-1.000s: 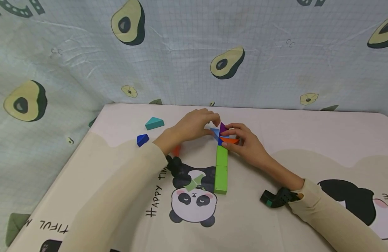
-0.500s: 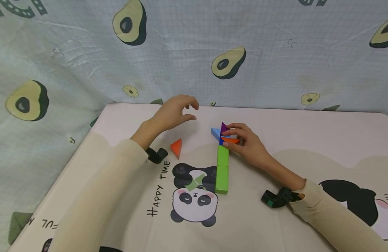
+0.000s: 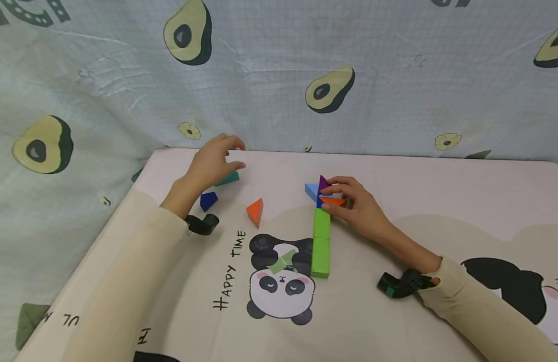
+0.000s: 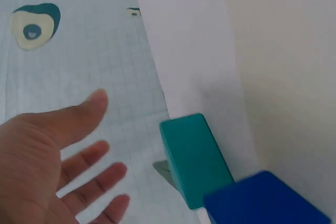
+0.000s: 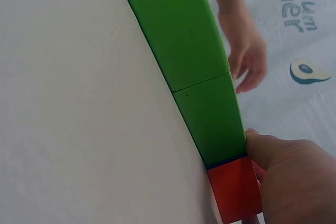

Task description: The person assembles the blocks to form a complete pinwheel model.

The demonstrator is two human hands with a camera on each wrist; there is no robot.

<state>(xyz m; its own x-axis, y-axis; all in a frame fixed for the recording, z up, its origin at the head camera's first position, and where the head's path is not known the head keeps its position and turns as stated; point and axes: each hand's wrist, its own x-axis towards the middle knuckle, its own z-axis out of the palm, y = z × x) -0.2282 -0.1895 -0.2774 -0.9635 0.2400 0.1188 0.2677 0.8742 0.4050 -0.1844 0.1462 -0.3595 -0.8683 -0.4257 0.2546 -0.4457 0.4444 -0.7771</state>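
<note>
My left hand (image 3: 211, 163) hovers with relaxed, spread fingers over a teal triangular block (image 3: 229, 178), partly covering it in the head view; nothing is in its grasp. Nearby lies a dark blue block (image 3: 209, 201). Between thumb and fingers, my right hand (image 3: 357, 206) pinches an orange triangular block (image 3: 333, 200) against the far end of a line of two green blocks (image 3: 321, 223). A purple triangular block (image 3: 323, 185) and a light blue one (image 3: 311, 191) adjoin it there. Fingers hide part of this cluster. The right wrist view shows the orange block's face (image 5: 236, 190) beside the green ones.
A loose orange triangular block (image 3: 255, 212) lies between my left arm and the green line. The pale tabletop (image 3: 365, 311) carries printed pandas and lettering. Behind its back edge hangs a curtain (image 3: 260, 100) with avocado prints.
My left hand has withdrawn from the block cluster and travelled left to above the teal block, uncovering the loose orange block. My right hand keeps its place.
</note>
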